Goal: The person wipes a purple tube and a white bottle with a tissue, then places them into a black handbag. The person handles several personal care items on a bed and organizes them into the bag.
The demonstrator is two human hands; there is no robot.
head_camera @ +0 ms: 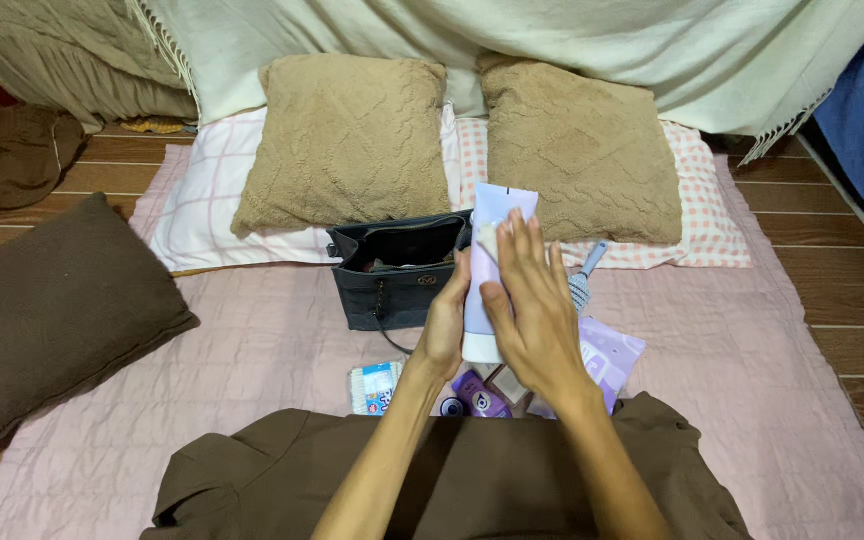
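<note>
Above the pink mat (pixel 202 400), in front of my lap, I hold a pale lilac tube (pixel 492 215) upright with its white cap end down. My left hand (pixel 444 325) grips it from the left side near the bottom, fingers wrapped around the back where I cannot see them, thumb pressed against the front edge. My right hand (pixel 530 310) lies flat over the tube's front, fingers (pixel 517 245) straight, close together and pointing up toward the crimped top, thumb tucked against the lower part. A small white patch on the tube shows just beside my fingertips; I cannot tell what it is.

Just behind the tube stands a dark bag (pixel 392 275), open at the top, with things inside too dim to make out. To the right of my hands a hairbrush (pixel 582 280) lies on the mat, its handle pointing up toward the pillows. Below it, partly hidden by my right wrist, lies a lilac packet (pixel 614 355). Near my knees sit a small purple bottle (pixel 480 395) and a blue-and-white pack (pixel 374 388), close together.

Two tan pillows (pixel 347 145) lean behind the bag, on white and pink checked cushions. A brown cushion (pixel 47 310) lies well apart at the left.
</note>
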